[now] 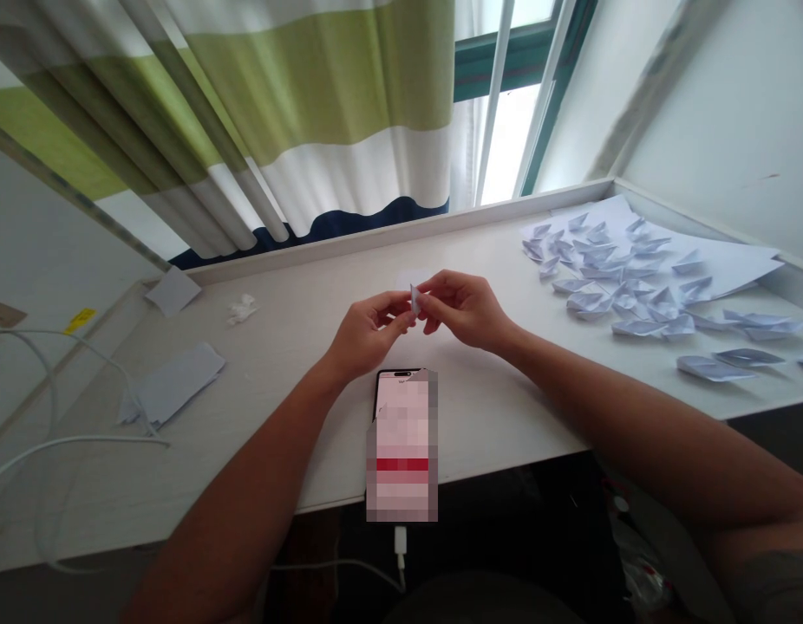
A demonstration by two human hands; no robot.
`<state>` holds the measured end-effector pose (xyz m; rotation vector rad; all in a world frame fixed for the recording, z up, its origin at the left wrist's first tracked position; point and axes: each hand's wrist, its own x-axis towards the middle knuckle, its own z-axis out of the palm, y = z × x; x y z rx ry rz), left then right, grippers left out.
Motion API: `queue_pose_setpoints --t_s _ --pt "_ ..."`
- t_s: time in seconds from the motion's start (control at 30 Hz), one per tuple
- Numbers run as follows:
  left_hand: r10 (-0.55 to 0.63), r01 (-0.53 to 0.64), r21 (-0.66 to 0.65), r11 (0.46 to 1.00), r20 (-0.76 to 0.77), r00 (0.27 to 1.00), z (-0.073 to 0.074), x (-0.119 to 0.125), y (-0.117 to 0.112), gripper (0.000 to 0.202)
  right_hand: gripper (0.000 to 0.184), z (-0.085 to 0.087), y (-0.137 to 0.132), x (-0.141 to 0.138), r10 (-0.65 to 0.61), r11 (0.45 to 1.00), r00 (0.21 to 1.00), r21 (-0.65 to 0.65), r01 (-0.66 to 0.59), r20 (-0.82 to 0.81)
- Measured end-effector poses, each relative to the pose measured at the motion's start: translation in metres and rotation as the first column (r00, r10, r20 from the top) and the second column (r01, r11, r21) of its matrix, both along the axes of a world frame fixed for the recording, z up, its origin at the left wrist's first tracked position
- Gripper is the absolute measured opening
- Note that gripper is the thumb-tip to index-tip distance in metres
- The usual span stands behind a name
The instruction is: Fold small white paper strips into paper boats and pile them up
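Between both hands, above the white table, is a small folded piece of white paper with a pointed top. My left hand pinches it from the left, thumb and fingertips at its edge. From the other side my right hand grips the same paper between thumb and fingers. The fingertips hide part of its shape. Just below the hands lies a phone with a partly blurred screen. Many folded paper boats are spread on the table to the right.
At left on the table lie a stack of paper, a single sheet, a crumpled paper and white cables. Larger sheets lie under the boats. A striped curtain hangs behind. A charging plug is below the phone.
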<state>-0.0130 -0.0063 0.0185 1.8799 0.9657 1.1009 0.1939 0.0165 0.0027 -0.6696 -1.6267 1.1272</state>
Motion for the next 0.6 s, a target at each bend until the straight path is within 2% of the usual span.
queue_pose_setpoints --t_s 0.23,0.43,0.6 --pt "-0.017 0.017 -0.010 1.000 0.017 1.000 -0.0011 -0.0011 0.0020 0.025 0.045 -0.0047 0.0029 0.0015 0.022 1.000 0.998 -0.019 -0.021 0.058" --pt "-0.056 0.066 -0.111 0.992 0.086 0.995 -0.0013 -0.0062 0.0052 0.028 0.040 -0.0025 -0.0001 0.0024 0.031 0.999 0.996 -0.014 -0.030 0.087" --pt "0.023 -0.014 -0.105 0.994 0.084 0.996 -0.0030 -0.0036 0.0038 0.033 0.024 -0.0039 -0.0012 0.0013 -0.065 0.993 0.972 0.106 0.042 0.226"
